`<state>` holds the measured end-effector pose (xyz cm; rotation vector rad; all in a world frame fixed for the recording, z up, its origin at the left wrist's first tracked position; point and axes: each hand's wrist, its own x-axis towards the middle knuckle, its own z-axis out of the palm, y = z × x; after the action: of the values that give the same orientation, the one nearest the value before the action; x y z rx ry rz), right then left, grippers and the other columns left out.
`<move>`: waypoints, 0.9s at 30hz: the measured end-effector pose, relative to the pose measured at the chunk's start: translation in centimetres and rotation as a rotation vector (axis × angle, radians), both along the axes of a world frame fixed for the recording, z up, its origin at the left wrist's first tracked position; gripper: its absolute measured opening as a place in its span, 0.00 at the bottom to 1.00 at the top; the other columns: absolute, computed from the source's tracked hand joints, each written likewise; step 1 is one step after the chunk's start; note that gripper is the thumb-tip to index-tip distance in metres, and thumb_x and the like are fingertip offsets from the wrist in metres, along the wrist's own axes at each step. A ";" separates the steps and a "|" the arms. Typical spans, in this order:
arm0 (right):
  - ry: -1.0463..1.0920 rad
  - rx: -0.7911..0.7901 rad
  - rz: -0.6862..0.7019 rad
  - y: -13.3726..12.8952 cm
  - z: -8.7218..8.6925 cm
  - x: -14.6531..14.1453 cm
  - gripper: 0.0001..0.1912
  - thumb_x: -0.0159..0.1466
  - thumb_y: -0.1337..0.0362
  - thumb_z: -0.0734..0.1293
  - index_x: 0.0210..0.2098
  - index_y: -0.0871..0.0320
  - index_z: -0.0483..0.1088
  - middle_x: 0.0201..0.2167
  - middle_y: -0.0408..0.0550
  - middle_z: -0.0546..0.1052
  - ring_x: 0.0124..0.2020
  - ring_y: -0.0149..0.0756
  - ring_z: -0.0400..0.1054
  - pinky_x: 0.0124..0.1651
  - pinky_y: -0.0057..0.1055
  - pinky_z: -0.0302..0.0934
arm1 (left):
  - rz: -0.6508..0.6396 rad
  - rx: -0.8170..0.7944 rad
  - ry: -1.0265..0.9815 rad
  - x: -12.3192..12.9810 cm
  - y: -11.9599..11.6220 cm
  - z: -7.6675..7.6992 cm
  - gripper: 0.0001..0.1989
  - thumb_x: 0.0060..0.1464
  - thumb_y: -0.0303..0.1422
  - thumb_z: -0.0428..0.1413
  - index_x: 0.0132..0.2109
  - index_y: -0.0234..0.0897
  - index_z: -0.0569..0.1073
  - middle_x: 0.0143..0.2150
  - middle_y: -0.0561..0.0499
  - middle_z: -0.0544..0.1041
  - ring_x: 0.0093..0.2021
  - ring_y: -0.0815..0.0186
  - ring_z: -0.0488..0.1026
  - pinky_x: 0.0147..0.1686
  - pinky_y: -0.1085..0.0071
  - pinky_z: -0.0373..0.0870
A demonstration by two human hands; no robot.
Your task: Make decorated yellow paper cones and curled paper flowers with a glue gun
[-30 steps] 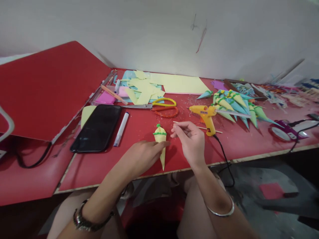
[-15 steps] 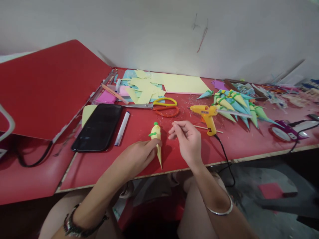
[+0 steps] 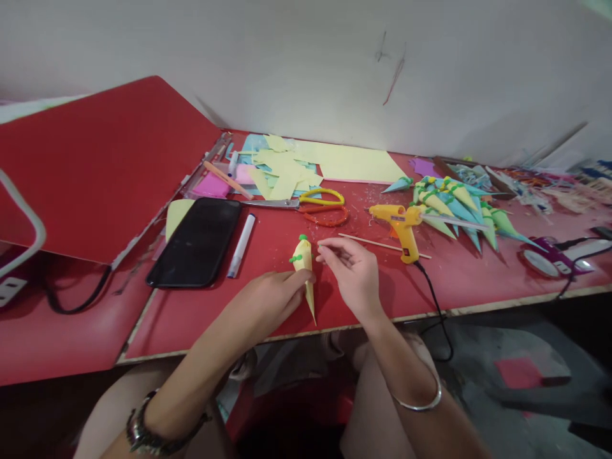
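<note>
A pale yellow paper cone (image 3: 302, 252) with green trim and a green ball on top lies near the table's front edge, its tip toward me. My left hand (image 3: 275, 296) is closed on the cone's middle. Just right of the cone's upper part, my right hand (image 3: 352, 271) has its thumb and index finger pinched together; what they hold, if anything, is too small to tell. Behind that hand lies a thin wooden stick (image 3: 366, 241). The yellow glue gun (image 3: 404, 231) rests on its side to the right, a clear glue stick in its back.
Yellow- and red-handled scissors (image 3: 325, 205), a black phone (image 3: 196, 245) and a marker (image 3: 241, 246) lie to the left and behind. Paper scraps (image 3: 284, 169) spread along the wall. Finished-looking cones (image 3: 454, 203) are piled at right. The glue gun's cord (image 3: 433, 306) hangs over the edge.
My right hand has moved left, bringing its pinched fingertips close to the cone's upper part. My left hand keeps its hold on the cone. The view has shifted slightly.
</note>
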<state>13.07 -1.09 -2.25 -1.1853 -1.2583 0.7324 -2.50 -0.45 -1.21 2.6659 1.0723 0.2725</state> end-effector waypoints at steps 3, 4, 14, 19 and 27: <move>-0.180 0.085 -0.016 0.2 0.2 -0.1 0.05 0.57 0.66 0.64 0.30 0.55 0.73 0.29 0.45 0.75 0.32 0.33 0.70 0.35 0.29 0.65 | -0.006 0.014 -0.004 0.0 0.0 -0.1 0.09 0.56 0.26 0.42 0.35 0.37 0.66 0.26 0.52 0.73 0.25 0.67 0.71 0.23 0.76 0.62; -0.227 0.101 -0.006 0.2 0.2 -0.1 0.05 0.58 0.67 0.64 0.29 0.55 0.73 0.29 0.45 0.74 0.33 0.33 0.69 0.36 0.29 0.65 | -0.010 0.017 -0.009 0.0 0.0 -0.1 0.09 0.56 0.26 0.42 0.35 0.37 0.66 0.27 0.51 0.73 0.25 0.66 0.71 0.23 0.75 0.62; -0.350 0.079 0.080 0.3 0.0 -0.2 0.06 0.57 0.69 0.65 0.31 0.55 0.73 0.32 0.44 0.71 0.35 0.32 0.68 0.41 0.29 0.62 | -0.045 0.100 0.025 -0.1 -0.1 -0.3 0.09 0.55 0.24 0.42 0.37 0.34 0.66 0.26 0.50 0.73 0.24 0.64 0.71 0.21 0.74 0.61; -0.261 0.043 0.103 0.5 -0.2 -0.3 0.07 0.56 0.70 0.65 0.35 0.55 0.70 0.33 0.44 0.71 0.34 0.32 0.68 0.36 0.27 0.64 | -0.053 0.123 0.054 0.0 0.0 -0.3 0.10 0.55 0.23 0.41 0.38 0.34 0.66 0.25 0.51 0.73 0.23 0.65 0.71 0.20 0.74 0.60; -0.346 0.095 0.079 0.4 0.2 -0.3 0.04 0.57 0.70 0.65 0.29 0.57 0.72 0.31 0.44 0.70 0.34 0.31 0.67 0.39 0.28 0.61 | -0.065 0.125 0.072 0.0 0.1 -0.4 0.09 0.55 0.23 0.43 0.39 0.34 0.65 0.27 0.50 0.74 0.25 0.64 0.72 0.22 0.73 0.63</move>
<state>12.78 -0.72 -2.05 -1.2239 -1.6163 0.5312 -2.46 -0.37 -1.65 2.8357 1.0181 0.2408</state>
